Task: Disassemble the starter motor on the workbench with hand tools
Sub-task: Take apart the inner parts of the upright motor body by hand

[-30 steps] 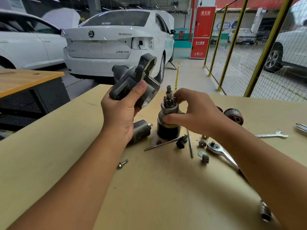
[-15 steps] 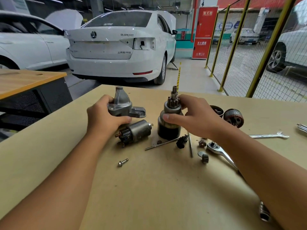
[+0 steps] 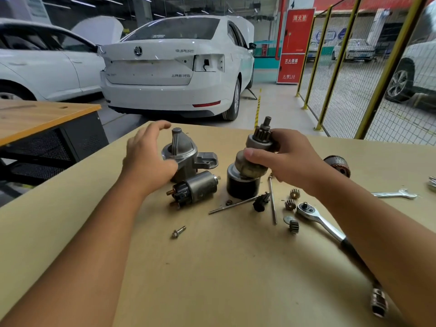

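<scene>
My right hand [image 3: 286, 159] grips the pinion drive assembly [image 3: 256, 147] and holds it tilted, lifted partly out of the black motor body [image 3: 241, 186] that stands upright on the workbench [image 3: 212, 267]. The grey nose housing [image 3: 182, 152] stands on the bench to the left. My left hand [image 3: 147, 156] hovers beside it with fingers spread, its thumb close to the housing's base. The solenoid [image 3: 195, 187] lies on its side in front of the housing.
Two long through bolts [image 3: 272, 199], several small planet gears [image 3: 291, 204], a short bolt [image 3: 178, 232], a ratchet [image 3: 325, 224], an open-end wrench [image 3: 396, 194] and the armature [image 3: 337, 164] lie on the bench. A white car stands behind the bench, and a yellow fence to the right.
My left hand lowered the nose housing from the air onto the bench and let go of it. My right hand has tilted and raised the pinion drive assembly from the motor body.
</scene>
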`<act>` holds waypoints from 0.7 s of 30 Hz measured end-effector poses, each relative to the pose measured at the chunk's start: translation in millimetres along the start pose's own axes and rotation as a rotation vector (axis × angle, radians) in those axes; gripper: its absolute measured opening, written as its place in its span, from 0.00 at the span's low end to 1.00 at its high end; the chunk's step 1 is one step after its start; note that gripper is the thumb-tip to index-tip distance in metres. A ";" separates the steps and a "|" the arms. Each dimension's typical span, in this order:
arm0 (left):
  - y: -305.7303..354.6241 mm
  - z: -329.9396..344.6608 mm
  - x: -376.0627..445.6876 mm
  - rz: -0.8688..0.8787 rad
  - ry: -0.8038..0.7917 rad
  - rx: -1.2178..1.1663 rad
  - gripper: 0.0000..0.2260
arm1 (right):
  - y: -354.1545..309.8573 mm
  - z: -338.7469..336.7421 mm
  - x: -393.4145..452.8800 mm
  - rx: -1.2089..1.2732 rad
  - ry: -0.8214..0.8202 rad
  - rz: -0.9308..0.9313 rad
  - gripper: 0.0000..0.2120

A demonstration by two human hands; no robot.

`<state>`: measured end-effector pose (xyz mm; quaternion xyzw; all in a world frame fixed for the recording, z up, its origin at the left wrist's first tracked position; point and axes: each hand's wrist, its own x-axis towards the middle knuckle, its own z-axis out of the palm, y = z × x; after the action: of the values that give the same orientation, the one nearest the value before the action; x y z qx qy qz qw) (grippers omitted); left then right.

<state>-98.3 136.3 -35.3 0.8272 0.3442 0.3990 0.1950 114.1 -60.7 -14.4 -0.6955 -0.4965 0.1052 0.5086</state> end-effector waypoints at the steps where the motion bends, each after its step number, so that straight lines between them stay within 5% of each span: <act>1: 8.7 -0.7 -3.9 0.051 0.094 -0.001 0.28 | 0.2 -1.5 0.0 0.055 -0.009 0.019 0.10; 4: 42.6 7.5 -19.5 0.173 0.222 -0.193 0.18 | -1.8 -6.3 -0.4 0.232 -0.053 0.058 0.12; 8: 81.8 34.3 -47.4 0.071 -0.138 -0.502 0.28 | -9.7 -7.5 -1.5 0.471 -0.098 0.067 0.17; 11: 90.3 48.9 -56.5 0.067 -0.218 -0.594 0.26 | -16.1 -3.9 -3.8 0.635 -0.155 0.074 0.19; 21: 92.2 47.0 -56.0 -0.109 -0.243 -1.154 0.16 | -27.7 -1.8 -8.5 0.576 -0.276 0.030 0.16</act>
<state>-47.7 30.0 -38.2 0.6082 0.0886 0.4136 0.6717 95.0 -68.8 6.0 -0.5092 -0.5003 0.3422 0.6110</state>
